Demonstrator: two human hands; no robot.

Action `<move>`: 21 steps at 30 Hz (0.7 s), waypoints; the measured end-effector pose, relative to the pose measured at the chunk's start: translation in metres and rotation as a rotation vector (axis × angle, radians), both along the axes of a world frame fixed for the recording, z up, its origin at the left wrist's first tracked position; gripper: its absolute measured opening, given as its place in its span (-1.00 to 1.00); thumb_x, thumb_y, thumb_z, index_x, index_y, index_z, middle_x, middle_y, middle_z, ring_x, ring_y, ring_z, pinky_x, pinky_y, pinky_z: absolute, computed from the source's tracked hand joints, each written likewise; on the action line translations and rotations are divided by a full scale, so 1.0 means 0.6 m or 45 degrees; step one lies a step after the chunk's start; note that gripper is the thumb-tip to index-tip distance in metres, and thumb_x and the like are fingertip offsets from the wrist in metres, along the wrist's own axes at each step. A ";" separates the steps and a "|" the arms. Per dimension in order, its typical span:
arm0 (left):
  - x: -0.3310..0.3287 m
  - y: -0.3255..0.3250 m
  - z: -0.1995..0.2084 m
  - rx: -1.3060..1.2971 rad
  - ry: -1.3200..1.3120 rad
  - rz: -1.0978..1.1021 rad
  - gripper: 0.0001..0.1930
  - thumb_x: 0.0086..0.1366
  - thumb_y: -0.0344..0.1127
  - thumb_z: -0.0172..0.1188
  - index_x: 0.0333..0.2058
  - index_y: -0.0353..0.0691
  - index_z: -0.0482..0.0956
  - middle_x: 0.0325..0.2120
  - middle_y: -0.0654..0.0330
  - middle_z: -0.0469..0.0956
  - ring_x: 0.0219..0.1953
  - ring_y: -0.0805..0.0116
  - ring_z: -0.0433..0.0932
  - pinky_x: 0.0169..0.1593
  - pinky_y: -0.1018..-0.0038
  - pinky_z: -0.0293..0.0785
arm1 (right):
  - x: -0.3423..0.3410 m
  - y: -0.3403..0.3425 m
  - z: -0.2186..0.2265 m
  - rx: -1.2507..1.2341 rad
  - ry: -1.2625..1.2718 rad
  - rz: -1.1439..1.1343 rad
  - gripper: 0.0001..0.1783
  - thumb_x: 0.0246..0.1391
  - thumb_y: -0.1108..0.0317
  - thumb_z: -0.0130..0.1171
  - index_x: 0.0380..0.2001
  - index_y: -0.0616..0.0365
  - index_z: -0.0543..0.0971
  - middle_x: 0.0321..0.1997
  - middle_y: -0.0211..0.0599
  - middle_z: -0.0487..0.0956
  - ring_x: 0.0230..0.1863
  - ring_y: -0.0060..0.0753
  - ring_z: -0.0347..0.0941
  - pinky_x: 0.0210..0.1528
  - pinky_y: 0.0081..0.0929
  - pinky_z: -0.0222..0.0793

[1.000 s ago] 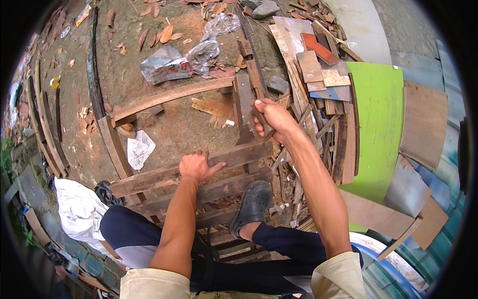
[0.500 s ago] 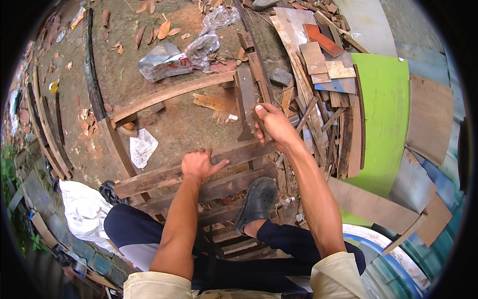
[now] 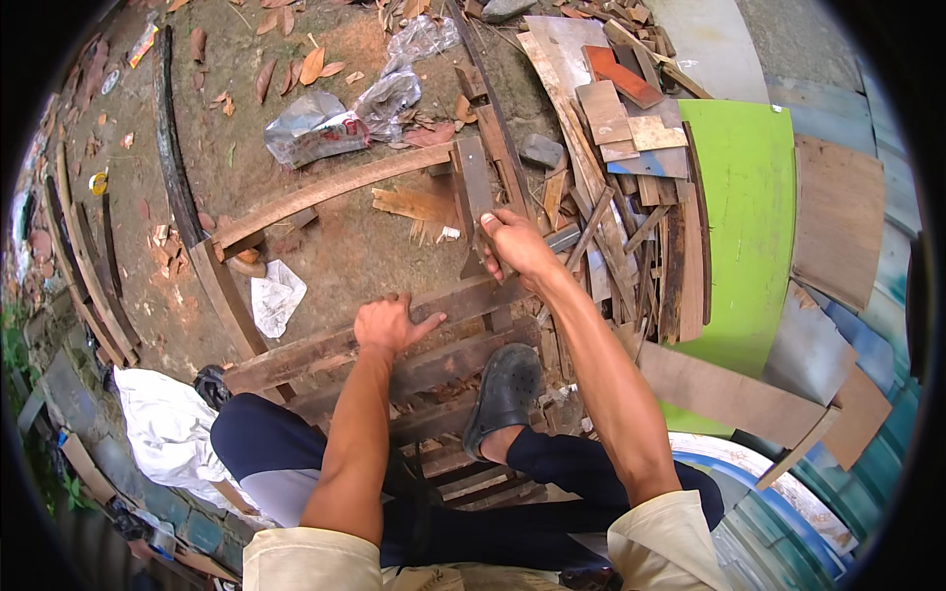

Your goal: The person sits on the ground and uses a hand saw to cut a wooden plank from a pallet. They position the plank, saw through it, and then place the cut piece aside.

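Observation:
My left hand (image 3: 388,325) lies on a long dark wooden beam (image 3: 296,353), fingers over its far edge and thumb out to the right. At the beam's right end my right hand (image 3: 516,248) is closed, thumb on top, round a brown wooden piece (image 3: 506,272) mostly covered by the fingers. Just beyond that hand a narrow grey-brown board (image 3: 474,167) runs away from me, a small dark dot near its far end. A thin curved slat (image 3: 335,193) reaches that board from the left. Under the beam, my dark clog (image 3: 505,389) rests among more slats.
Scrap wood (image 3: 641,227) is heaped on the right, beside a bright green panel (image 3: 739,227). Clear plastic bags (image 3: 315,128) and dry leaves litter the dirt ahead. A white sack (image 3: 163,419) lies by my left knee. Loose boards (image 3: 729,394) lean at the right.
The whole view has shifted slightly, so most things sit a little further left. Both hands keep nearly the same places on the wood.

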State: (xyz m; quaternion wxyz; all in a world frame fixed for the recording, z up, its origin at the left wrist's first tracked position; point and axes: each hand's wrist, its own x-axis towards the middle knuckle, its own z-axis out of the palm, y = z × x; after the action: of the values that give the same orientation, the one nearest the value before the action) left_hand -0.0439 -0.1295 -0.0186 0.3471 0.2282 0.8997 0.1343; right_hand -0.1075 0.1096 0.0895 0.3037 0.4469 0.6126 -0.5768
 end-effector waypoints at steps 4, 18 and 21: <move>-0.008 -0.018 -0.002 -0.077 -0.040 0.021 -0.14 0.09 0.62 0.11 -0.23 -0.19 0.71 -0.42 0.02 0.71 -0.37 0.04 0.73 -0.27 0.17 0.63 | -0.053 -0.003 0.130 -0.037 0.037 0.040 -0.60 0.50 0.20 -0.09 0.14 0.32 0.44 -0.47 -0.40 0.40 -0.62 -0.54 0.30 -0.60 -0.50 0.21; -0.014 -0.015 0.011 -0.155 -0.040 -0.020 -0.08 0.13 0.66 0.00 -0.10 -0.17 0.71 -0.36 -0.01 0.73 -0.29 0.07 0.74 -0.22 0.22 0.64 | -0.044 0.021 0.284 -0.044 0.322 0.008 -0.54 0.48 0.14 -0.04 0.20 0.28 0.46 -0.42 -0.35 0.47 -0.67 -0.59 0.36 -0.64 -0.62 0.27; -0.015 0.000 0.018 -0.140 -0.048 -0.046 -0.08 0.13 0.66 0.01 -0.10 -0.18 0.71 -0.36 -0.01 0.72 -0.30 0.07 0.74 -0.23 0.21 0.64 | -0.005 0.062 0.396 0.083 0.662 -0.138 -0.50 0.47 0.13 -0.02 0.25 0.29 0.43 -0.38 -0.31 0.50 -0.73 -0.62 0.33 -0.70 -0.69 0.25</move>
State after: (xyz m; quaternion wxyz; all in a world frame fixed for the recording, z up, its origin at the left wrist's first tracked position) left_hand -0.0532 -0.1296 -0.0079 0.3783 0.2223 0.8948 0.0827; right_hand -0.1106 0.1469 0.3272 0.0902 0.3252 0.6635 -0.6678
